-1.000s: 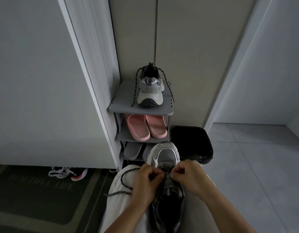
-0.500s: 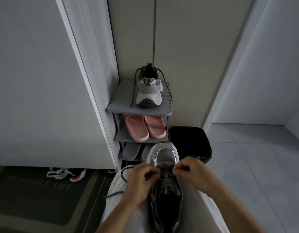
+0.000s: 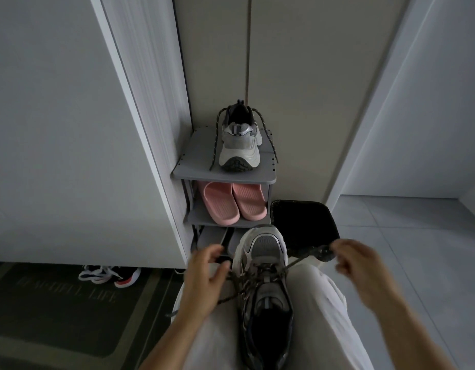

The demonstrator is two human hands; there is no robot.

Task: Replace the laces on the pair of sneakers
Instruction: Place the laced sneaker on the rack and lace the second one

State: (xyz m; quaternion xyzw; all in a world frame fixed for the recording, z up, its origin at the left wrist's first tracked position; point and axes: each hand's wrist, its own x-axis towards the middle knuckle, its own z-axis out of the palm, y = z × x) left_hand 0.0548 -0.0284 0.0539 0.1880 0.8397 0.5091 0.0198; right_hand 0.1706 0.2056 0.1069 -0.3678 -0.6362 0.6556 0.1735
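Two hands (image 3: pixel 204 276) holding lace (image 3: pixel 303 259), one sneaker (image 3: pixel 267 300)

right hand (image 3: pixel 359 265) blurred, sneaker (image 3: pixel 265 289) heel cut off

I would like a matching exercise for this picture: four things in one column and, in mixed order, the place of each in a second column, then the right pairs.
1. pink slippers
2. black bin
3. sneaker with hanging laces
4. sneaker with a taut lace

a. on the person's lap
b. top shelf of the rack
c. second shelf down
d. right of the rack

Pairs: 1-c, 2-d, 3-b, 4-a
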